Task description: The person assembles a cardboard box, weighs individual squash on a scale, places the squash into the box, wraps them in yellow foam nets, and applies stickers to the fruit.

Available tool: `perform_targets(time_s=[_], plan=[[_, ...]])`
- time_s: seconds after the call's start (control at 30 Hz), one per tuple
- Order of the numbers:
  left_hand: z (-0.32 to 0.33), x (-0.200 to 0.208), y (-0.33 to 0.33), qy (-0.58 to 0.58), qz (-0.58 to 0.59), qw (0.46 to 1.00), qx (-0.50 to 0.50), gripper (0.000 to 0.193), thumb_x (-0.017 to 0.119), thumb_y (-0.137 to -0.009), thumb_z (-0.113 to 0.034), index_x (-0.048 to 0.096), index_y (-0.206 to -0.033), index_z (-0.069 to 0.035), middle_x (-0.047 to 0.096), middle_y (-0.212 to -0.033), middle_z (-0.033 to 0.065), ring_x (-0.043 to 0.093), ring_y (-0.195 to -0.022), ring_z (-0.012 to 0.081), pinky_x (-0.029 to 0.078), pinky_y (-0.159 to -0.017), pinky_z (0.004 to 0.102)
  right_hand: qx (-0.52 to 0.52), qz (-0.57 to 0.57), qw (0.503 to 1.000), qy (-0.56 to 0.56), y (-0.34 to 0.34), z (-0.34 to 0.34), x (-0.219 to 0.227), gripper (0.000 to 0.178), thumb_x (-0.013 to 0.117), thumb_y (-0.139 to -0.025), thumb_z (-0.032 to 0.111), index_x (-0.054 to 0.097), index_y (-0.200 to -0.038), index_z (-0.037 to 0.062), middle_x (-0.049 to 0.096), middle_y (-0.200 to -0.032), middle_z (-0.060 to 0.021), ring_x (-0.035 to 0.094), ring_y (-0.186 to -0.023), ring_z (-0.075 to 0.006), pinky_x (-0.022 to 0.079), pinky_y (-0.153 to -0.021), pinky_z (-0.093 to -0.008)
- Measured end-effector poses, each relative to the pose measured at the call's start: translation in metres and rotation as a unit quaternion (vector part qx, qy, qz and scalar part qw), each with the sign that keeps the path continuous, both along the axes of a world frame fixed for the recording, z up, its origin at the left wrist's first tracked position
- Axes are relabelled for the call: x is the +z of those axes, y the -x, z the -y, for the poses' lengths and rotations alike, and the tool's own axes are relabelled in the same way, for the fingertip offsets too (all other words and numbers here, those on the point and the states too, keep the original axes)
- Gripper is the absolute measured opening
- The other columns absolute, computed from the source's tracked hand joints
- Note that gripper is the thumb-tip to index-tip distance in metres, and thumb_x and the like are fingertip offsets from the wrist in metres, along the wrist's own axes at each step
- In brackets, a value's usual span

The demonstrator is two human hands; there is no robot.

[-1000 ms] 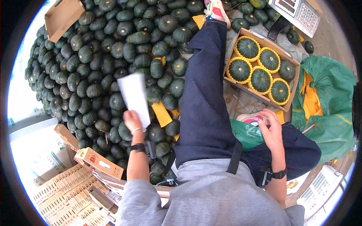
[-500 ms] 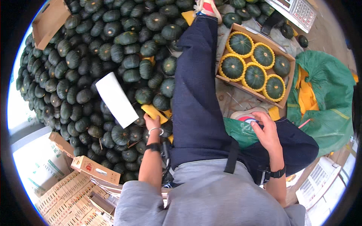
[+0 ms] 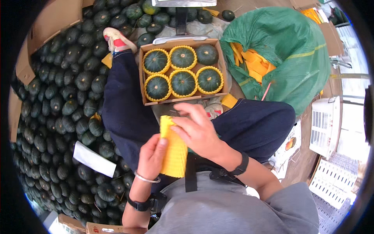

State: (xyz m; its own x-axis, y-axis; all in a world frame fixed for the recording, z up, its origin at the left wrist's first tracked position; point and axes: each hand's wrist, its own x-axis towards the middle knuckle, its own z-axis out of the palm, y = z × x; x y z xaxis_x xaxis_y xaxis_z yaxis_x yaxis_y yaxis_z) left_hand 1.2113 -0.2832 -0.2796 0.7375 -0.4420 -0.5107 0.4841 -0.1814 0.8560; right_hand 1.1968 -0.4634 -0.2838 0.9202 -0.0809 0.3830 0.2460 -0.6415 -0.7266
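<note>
A flattened yellow foam net sleeve (image 3: pixel 175 154) is held upright above my lap. My left hand (image 3: pixel 151 156) grips its left side, the thumb lying along the front. At the sleeve's top edge, my right hand (image 3: pixel 200 132) pinches it between thumb and fingers. Just beyond my hands is an open cardboard box (image 3: pixel 146 102) with two rows of dark green squash. Most wear yellow foam nets; the squash at the far right corner (image 3: pixel 207 54) is bare.
A large heap of green squash (image 3: pixel 58 121) fills the left, with a white paper strip (image 3: pixel 94 159) on it. At right sits a green sack (image 3: pixel 288 50) holding yellow foam nets (image 3: pixel 255 64). Behind the box stands a scale (image 3: pixel 183 3). White crates (image 3: pixel 335 175) are at far right.
My view has turned right toward the box. The left hand has brought the yellow foam net sleeve from the squash heap to my lap, where the right hand has met it.
</note>
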Motion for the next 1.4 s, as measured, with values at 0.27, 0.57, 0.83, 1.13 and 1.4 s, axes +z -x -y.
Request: perform_targets(time_s=[0.27,0.57,0.83,1.13,1.4], plan=[[0.041,-0.005,-0.040,0.289,-0.209,0.934,0.001,0.052,0.059,-0.089,-0.011,0.039,-0.136,0.001,0.054,-0.126,0.0181,0.056,-0.113,0.0227,0.045,-0.095,0.0319,0.126,-0.349,0.746,-0.552,0.027,0.078,0.010,0.036,0.068,-0.083,0.010,0.058,-0.115,-0.0007,0.065,-0.106,-0.0042,0.059,-0.094,-0.0103,0.048,-0.082,-0.0271],[0.068,-0.021,-0.054,-0.277,0.465,0.834,-0.106,0.042,0.062,-0.069,0.008,0.058,-0.108,-0.003,0.055,-0.089,0.0057,0.054,-0.087,0.0176,0.043,-0.078,0.0319,0.164,-0.334,0.732,-0.571,0.018,0.078,-0.028,0.027,0.070,-0.077,0.002,0.045,-0.087,0.0074,0.064,-0.092,-0.0050,0.058,-0.076,-0.0079,0.046,-0.062,-0.0233],[0.075,-0.026,-0.059,0.259,-0.159,0.949,-0.085,0.065,0.063,-0.088,-0.033,0.036,-0.136,0.001,0.058,-0.089,-0.0008,0.054,-0.077,0.0048,0.043,-0.068,0.0198,-0.002,-0.279,0.619,-0.734,0.024,0.093,-0.004,0.028,0.074,-0.071,0.008,0.057,-0.093,0.0044,0.064,-0.094,-0.0058,0.063,-0.090,-0.0193,0.051,-0.083,-0.0338],[0.267,-0.172,-0.193,0.038,-0.119,0.991,-0.041,0.039,0.061,-0.085,-0.011,0.049,-0.120,0.001,0.060,-0.106,0.0146,0.058,-0.098,0.0269,0.051,-0.080,0.0353,-0.024,-0.326,0.924,0.197,-0.204,0.253,-0.145,0.034,0.052,-0.086,0.026,0.050,-0.102,-0.0049,0.057,-0.099,-0.0221,0.055,-0.095,-0.0345,0.044,-0.083,-0.0385],[0.194,-0.141,-0.135,0.291,-0.192,0.906,0.241,0.017,0.051,-0.093,-0.017,0.053,-0.105,-0.005,0.063,-0.100,0.0104,0.061,-0.093,0.0213,0.049,-0.085,0.0363,-0.009,-0.264,0.949,0.173,-0.136,0.197,-0.057,0.024,0.049,-0.094,0.024,0.039,-0.098,0.0023,0.054,-0.075,-0.0252,0.055,-0.074,-0.0452,0.043,-0.061,-0.0491]])
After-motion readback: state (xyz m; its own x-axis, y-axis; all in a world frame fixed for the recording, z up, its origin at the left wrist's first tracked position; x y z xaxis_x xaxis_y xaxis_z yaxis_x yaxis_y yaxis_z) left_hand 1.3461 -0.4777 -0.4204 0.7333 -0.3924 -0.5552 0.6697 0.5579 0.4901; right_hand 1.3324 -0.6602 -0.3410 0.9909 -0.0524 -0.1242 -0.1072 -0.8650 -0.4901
